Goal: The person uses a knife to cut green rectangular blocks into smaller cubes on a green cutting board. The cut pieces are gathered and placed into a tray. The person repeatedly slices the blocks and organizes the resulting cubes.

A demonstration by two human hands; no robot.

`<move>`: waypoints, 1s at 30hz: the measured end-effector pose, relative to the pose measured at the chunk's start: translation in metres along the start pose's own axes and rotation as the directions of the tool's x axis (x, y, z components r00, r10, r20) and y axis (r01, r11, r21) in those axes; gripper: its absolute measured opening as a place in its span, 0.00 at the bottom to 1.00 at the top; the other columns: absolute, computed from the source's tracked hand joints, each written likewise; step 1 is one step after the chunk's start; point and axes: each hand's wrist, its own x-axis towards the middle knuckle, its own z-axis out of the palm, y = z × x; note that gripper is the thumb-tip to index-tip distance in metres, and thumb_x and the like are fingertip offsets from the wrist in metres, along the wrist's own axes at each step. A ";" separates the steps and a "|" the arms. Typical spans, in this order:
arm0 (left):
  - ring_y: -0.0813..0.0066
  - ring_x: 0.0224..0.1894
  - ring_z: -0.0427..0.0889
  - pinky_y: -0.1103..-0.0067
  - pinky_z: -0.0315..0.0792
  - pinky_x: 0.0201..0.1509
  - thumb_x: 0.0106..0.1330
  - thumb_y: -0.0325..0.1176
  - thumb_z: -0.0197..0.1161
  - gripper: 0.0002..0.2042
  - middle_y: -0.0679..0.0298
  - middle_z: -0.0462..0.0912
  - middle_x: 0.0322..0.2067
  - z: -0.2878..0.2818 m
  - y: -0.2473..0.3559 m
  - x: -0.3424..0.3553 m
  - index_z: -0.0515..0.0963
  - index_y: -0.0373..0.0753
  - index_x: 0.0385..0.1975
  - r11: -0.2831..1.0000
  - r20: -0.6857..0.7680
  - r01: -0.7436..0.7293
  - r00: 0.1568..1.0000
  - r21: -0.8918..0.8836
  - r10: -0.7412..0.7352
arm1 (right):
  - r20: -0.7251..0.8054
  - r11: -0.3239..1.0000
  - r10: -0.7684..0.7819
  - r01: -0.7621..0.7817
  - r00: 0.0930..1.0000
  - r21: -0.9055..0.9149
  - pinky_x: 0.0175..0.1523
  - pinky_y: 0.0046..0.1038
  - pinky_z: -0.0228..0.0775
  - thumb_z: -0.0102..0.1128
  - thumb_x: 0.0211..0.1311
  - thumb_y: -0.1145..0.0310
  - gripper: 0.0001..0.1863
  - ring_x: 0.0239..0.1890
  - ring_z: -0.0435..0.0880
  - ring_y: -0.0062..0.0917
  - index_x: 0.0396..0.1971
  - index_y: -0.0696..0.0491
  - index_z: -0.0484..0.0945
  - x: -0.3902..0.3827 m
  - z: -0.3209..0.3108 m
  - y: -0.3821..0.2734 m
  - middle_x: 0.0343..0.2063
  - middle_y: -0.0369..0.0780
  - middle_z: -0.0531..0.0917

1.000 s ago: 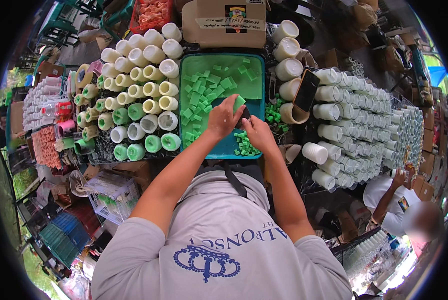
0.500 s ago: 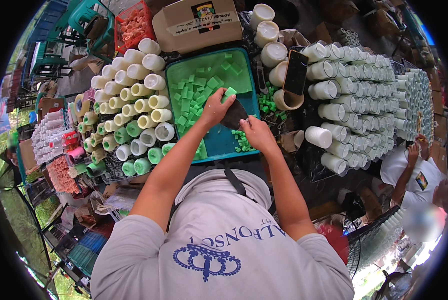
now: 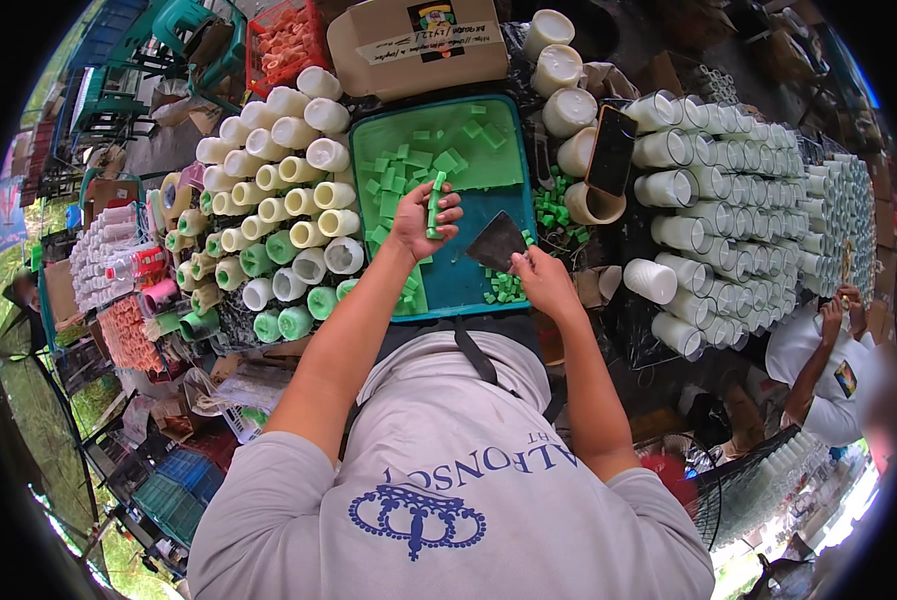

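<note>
One green stick, mid-frame, lies in my curled left hand; my right hand pinches a scraper: probably gathering, next needing gentle release.

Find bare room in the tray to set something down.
Teal tray: bare this side of the green sheet, between the left hand and the scraper. Crowded: green cubes in its near right corner; cream cylinders beyond its left rim; glass jars farther right.

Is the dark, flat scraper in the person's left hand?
No, the right hand grips the scraper, while the left hand holds green pieces.
</note>
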 end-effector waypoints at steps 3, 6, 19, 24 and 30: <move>0.77 0.29 0.67 0.79 0.62 0.25 0.81 0.41 0.49 0.10 0.70 0.68 0.31 0.011 -0.008 -0.005 0.72 0.43 0.41 0.985 0.049 -0.001 0.999 -0.173 0.009 | -0.002 0.999 0.038 -0.038 0.999 -0.006 0.50 0.50 0.74 0.55 0.79 0.54 0.22 0.46 0.85 0.58 0.42 0.61 0.78 -0.007 -0.003 -0.001 0.39 0.57 0.87; 0.76 0.28 0.68 0.78 0.62 0.25 0.81 0.42 0.49 0.10 0.69 0.69 0.31 0.017 -0.014 -0.006 0.72 0.43 0.42 0.971 0.002 0.001 1.000 -0.239 -0.001 | -0.006 0.999 0.050 -0.050 0.999 0.005 0.49 0.49 0.74 0.55 0.78 0.54 0.21 0.45 0.84 0.58 0.42 0.62 0.78 -0.012 -0.004 -0.002 0.38 0.57 0.86; 0.65 0.35 0.83 0.65 0.77 0.32 0.82 0.47 0.49 0.15 0.64 0.82 0.40 0.020 0.006 0.075 0.74 0.43 0.51 0.864 -0.681 -0.010 0.611 0.504 0.405 | -0.054 0.998 0.049 -0.046 0.997 0.049 0.48 0.48 0.74 0.56 0.78 0.53 0.21 0.43 0.85 0.57 0.41 0.60 0.80 -0.019 0.003 0.004 0.35 0.56 0.87; 0.46 0.72 0.70 0.45 0.72 0.72 0.85 0.46 0.40 0.27 0.47 0.67 0.70 0.043 0.008 0.093 0.58 0.33 0.74 0.883 -0.500 -0.352 0.729 0.311 0.466 | -0.063 0.997 0.050 -0.046 0.997 0.068 0.49 0.48 0.75 0.56 0.78 0.53 0.21 0.44 0.86 0.57 0.41 0.60 0.80 -0.021 0.004 0.008 0.36 0.56 0.87; 0.53 0.79 0.62 0.53 0.65 0.78 0.85 0.46 0.44 0.30 0.52 0.60 0.79 0.027 0.002 0.058 0.55 0.34 0.79 0.837 -0.375 -0.301 0.788 0.457 0.489 | -0.055 0.997 0.062 -0.060 0.997 0.051 0.49 0.48 0.75 0.56 0.78 0.53 0.22 0.44 0.86 0.56 0.41 0.60 0.81 -0.021 0.002 0.009 0.36 0.56 0.87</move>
